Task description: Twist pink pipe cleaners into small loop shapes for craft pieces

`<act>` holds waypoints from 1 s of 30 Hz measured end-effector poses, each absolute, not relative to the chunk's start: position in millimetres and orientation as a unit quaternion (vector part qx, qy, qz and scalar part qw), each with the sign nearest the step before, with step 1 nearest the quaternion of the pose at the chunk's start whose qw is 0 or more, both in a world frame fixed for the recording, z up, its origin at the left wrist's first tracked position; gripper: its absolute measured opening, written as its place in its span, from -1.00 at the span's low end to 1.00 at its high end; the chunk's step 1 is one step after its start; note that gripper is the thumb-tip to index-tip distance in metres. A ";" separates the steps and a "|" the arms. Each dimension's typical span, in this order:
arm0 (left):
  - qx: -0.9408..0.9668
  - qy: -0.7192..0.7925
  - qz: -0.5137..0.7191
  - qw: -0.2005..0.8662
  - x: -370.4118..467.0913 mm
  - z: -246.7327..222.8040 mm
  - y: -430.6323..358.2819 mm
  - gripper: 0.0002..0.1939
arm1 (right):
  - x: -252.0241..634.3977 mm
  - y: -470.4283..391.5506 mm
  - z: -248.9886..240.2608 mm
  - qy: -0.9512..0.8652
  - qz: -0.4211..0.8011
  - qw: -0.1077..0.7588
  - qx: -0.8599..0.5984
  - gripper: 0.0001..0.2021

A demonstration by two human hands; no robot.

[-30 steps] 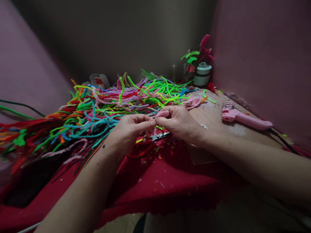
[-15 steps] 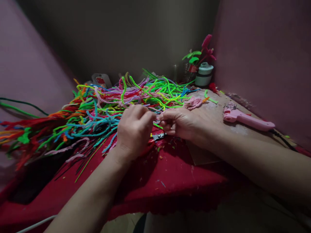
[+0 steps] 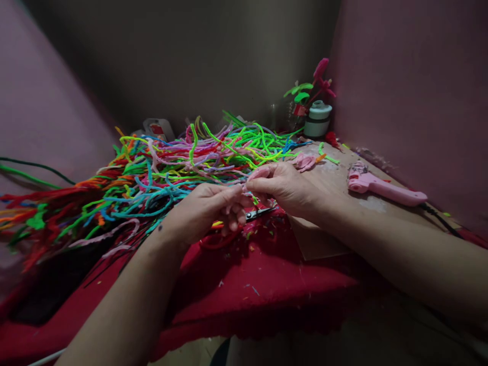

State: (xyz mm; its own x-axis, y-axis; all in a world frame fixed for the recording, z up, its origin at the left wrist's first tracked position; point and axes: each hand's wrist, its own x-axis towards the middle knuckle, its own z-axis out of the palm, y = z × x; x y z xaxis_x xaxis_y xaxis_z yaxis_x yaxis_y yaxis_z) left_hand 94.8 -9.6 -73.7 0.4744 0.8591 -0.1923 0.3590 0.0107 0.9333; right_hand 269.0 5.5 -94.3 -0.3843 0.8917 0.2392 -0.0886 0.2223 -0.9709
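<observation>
Between both hands is a pink pipe cleaner (image 3: 259, 173), part of it curving over the right fingers. My left hand (image 3: 209, 209) has turned palm inward and pinches its near end between thumb and index finger, the other fingers curled. My right hand (image 3: 284, 189) is closed on the same piece, its fingertips almost touching the left ones. Just below them on the red cloth lie scissors (image 3: 219, 240) with red handles, their blades pointing right and partly covered by the left fingers.
A heap of coloured pipe cleaners (image 3: 213, 147) spreads behind and to the left. On the board (image 3: 320, 244) side lie a pink pipe-cleaner shape (image 3: 305, 161) and a pink glue gun (image 3: 389, 189). A pale jar (image 3: 317, 119) stands at the back; a dark flat object (image 3: 57, 284) lies left.
My left hand has rolled over from back-up to palm-inward and lowered slightly. More of the pink pipe cleaner and the scissors now show. The view has shifted slightly.
</observation>
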 end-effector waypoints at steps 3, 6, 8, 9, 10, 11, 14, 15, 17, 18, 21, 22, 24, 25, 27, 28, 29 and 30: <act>0.813 0.488 0.213 0.237 96.8 -79.4 -10.9 -0.65 | 268.0 6.2 -95.2 -0.619 0.521 0.463 -0.363 -0.90; 0.863 0.477 0.167 -0.019 97.1 -89.0 -8.2 -0.72 | 267.2 6.2 -95.5 -0.625 0.502 0.450 -0.394 -0.88; 0.857 0.491 0.150 -0.052 98.0 -91.3 -7.3 -0.73 | 266.3 6.0 -96.9 -0.659 0.438 0.452 -0.410 -0.87; 0.850 0.502 0.157 -0.033 98.9 -90.5 -7.8 -0.73 | 265.7 5.8 -98.2 -0.683 0.380 0.462 -0.418 -0.87; 0.841 0.513 0.173 -0.002 100.2 -88.7 -8.8 -0.73 | 265.0 5.5 -99.9 -0.708 0.307 0.474 -0.424 -0.86; 0.830 0.521 0.193 0.040 101.7 -86.2 -10.2 -0.72 | 264.3 5.1 -102.1 -0.730 0.223 0.486 -0.425 -0.86; 0.793 0.528 0.225 0.203 105.6 -78.2 -14.8 -0.65 | 262.9 4.1 -109.4 -0.790 0.039 0.474 -0.387 -0.84; 0.778 0.530 0.228 0.249 106.3 -76.3 -15.7 -0.63 | 262.8 4.0 -111.3 -0.799 0.022 0.466 -0.380 -0.82; 0.743 0.539 0.235 0.319 106.1 -73.8 -15.8 -0.63 | 263.1 4.4 -113.7 -0.803 0.038 0.462 -0.374 -0.80; 0.726 0.544 0.241 0.344 105.3 -73.1 -15.1 -0.63 | 263.2 4.9 -114.0 -0.800 0.067 0.464 -0.374 -0.78; 0.689 0.544 0.251 0.408 100.7 -72.4 -11.1 -0.65 | 262.9 7.0 -111.7 -0.766 0.189 0.472 -0.392 -0.75; 0.682 0.542 0.252 0.422 98.6 -72.2 -9.8 -0.66 | 262.5 7.5 -110.4 -0.750 0.230 0.475 -0.399 -0.73; 0.670 0.552 0.274 0.415 94.2 -70.6 -7.6 -0.69 | 261.3 7.0 -107.7 -0.715 0.288 0.486 -0.412 -0.74; 0.660 0.560 0.303 0.399 92.3 -68.9 -6.8 -0.71 | 260.6 5.7 -106.5 -0.701 0.300 0.494 -0.418 -0.75; 0.630 0.567 0.384 0.367 90.5 -62.9 -5.1 -0.75 | 259.1 0.8 -105.1 -0.695 0.295 0.498 -0.426 -0.74; 0.616 0.565 0.425 0.348 91.2 -58.5 -3.8 -0.76 | 258.2 -2.6 -105.2 -0.711 0.280 0.490 -0.420 -0.69; 0.611 0.562 0.452 0.326 93.5 -53.5 -2.0 -0.77 | 257.2 -6.2 -106.0 -0.739 0.261 0.474 -0.401 -0.66; 0.619 0.560 0.462 0.300 97.7 -48.0 0.5 -0.77 | 256.1 -9.8 -107.3 -0.779 0.245 0.448 -0.363 -0.64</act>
State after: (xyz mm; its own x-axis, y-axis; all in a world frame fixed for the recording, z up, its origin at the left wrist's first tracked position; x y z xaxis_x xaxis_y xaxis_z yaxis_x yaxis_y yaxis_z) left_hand 97.7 0.5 -48.0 -0.0546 0.9703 0.2356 0.4170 -0.1922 0.8884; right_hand 256.1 -9.8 -107.3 -0.3352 0.7857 0.5199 0.3470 0.6160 -0.7072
